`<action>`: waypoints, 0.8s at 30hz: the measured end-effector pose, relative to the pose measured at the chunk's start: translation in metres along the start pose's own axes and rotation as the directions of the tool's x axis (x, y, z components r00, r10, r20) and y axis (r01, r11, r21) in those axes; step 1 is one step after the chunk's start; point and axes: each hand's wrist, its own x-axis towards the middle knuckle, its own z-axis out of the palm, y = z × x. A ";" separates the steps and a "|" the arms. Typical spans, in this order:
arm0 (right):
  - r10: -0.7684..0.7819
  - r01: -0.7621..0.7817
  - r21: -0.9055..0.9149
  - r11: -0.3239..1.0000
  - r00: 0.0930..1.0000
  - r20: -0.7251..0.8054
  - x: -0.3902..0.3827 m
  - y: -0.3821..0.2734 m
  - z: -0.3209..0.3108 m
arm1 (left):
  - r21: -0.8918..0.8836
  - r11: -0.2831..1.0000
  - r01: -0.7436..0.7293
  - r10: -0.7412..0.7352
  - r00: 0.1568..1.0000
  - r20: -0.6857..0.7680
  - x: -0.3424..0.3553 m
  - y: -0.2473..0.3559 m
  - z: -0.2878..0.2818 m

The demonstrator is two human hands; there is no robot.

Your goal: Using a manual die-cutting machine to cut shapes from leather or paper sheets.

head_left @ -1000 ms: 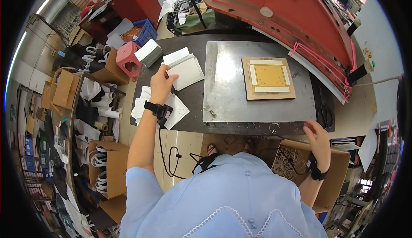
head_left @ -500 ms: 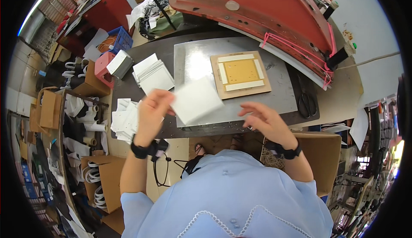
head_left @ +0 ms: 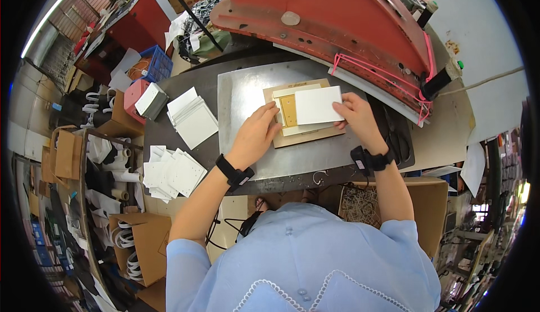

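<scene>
A white rectangular sheet [head_left: 318,105] is pinched at its right edge by my right hand [head_left: 360,121]. It lies over the right part of a square wooden board [head_left: 306,138], which has a gold-coloured centre [head_left: 288,111] bordered by cream strips. The gold's left part stays uncovered. My left hand [head_left: 254,135] holds nothing; its fingers are apart and rest at the board's left edge. Whether the sheet touches the strips all along, I cannot tell. Beneath the board is a shiny metal plate [head_left: 239,90] on the dark table.
Left of the plate stand a stack of white sheets [head_left: 194,122] and a loose pile of white pieces with small holes [head_left: 174,172]. A big red machine [head_left: 326,14] overhangs the far side. Black scissors [head_left: 399,143] lie at right; an open carton [head_left: 427,199] stands below the table edge.
The white sheet has passed from my left hand to my right and moved rightward onto the board. My left hand has moved right to the board's left edge. The view has shifted slightly.
</scene>
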 end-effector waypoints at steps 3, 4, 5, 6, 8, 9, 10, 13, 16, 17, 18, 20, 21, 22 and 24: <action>0.010 -0.010 0.009 1.000 0.999 0.050 0.016 0.007 0.009 | 0.001 0.999 0.049 -0.049 0.998 0.036 0.002 -0.002 0.005; 0.018 -0.018 -0.003 1.000 0.998 0.065 0.020 0.007 0.011 | -0.001 0.998 0.063 -0.063 0.997 0.044 0.002 -0.001 0.005; 0.027 -0.025 -0.017 1.000 0.996 0.084 0.023 0.007 0.013 | -0.007 0.998 0.067 -0.067 0.997 0.042 0.002 0.000 0.004; 0.039 -0.037 -0.020 0.999 0.996 0.084 0.025 0.007 0.015 | -0.012 0.997 0.072 -0.071 0.997 0.040 0.002 0.002 0.003; 0.060 -0.058 -0.028 0.998 0.994 0.088 0.029 0.007 0.018 | -0.016 0.997 0.073 -0.072 0.997 0.034 0.002 0.004 0.003; 0.062 -0.060 -0.027 0.998 0.993 0.097 0.030 0.006 0.018 | -0.014 0.998 0.069 -0.068 0.997 0.029 0.002 0.004 0.003; 0.065 -0.062 -0.026 0.998 0.992 0.105 0.031 0.006 0.017 | -0.013 0.998 0.064 -0.064 0.998 0.025 0.002 0.004 0.003; 0.075 -0.075 -0.013 0.997 0.991 0.111 0.031 0.005 0.017 | -0.006 0.997 0.079 -0.079 0.996 0.041 0.003 0.008 0.004; 0.083 -0.085 0.013 0.996 0.991 0.108 0.030 0.007 0.017 | -0.010 0.997 0.075 -0.074 0.997 0.032 0.003 0.006 0.006; 0.084 -0.087 0.022 0.996 0.991 0.107 0.031 0.008 0.017 | -0.011 0.997 0.080 -0.080 0.996 0.034 0.003 0.005 0.007; 0.086 -0.090 0.030 0.996 0.990 0.110 0.031 0.008 0.017 | -0.013 0.996 0.086 -0.086 0.996 0.036 0.003 0.005 0.007; 0.090 -0.096 0.044 0.994 0.989 0.116 0.030 0.008 0.018 | -0.010 0.996 0.088 -0.087 0.995 0.038 0.003 0.005 0.007; 0.092 -0.097 0.043 0.994 0.989 0.115 0.030 0.008 0.018 | -0.006 0.997 0.083 -0.083 0.996 0.038 0.003 0.005 0.006; 0.094 -0.099 0.042 0.994 0.989 0.113 0.029 0.007 0.019 | -0.002 0.997 0.079 -0.079 0.996 0.038 0.003 0.005 0.006; 0.094 -0.098 0.037 0.995 0.990 0.106 0.029 0.006 0.020 | 0.007 0.996 0.086 -0.086 0.995 0.054 0.003 0.005 0.005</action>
